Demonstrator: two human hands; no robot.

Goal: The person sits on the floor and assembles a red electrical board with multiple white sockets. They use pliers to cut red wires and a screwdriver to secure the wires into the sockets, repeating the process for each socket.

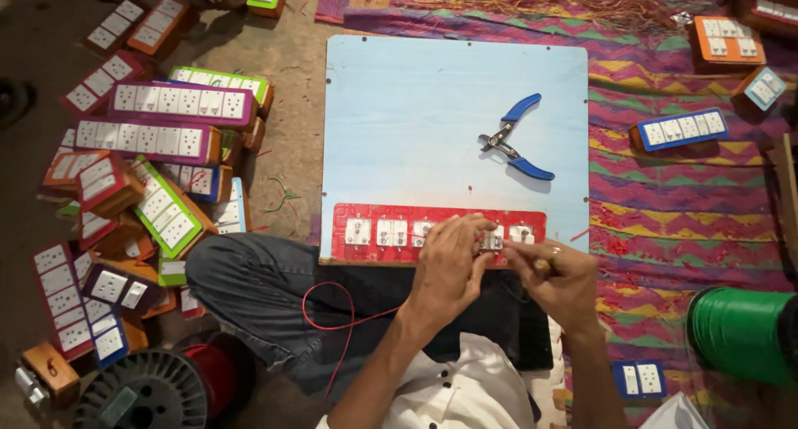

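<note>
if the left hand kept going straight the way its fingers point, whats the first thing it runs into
The left hand points up and slightly right, fingertips already on the red switch panel. Past that comes bare light blue board, then probably the blue-handled pliers, though the exact line is hard to judge.

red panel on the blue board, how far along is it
Done, by the look: a pile of finished switch boards lies beside the light blue board. In hand: the left hand and right hand meet at one white module on the red panel, which shows a row of them seated. Left: the red wire runs loose, and the blue pliers lie idle.
</note>
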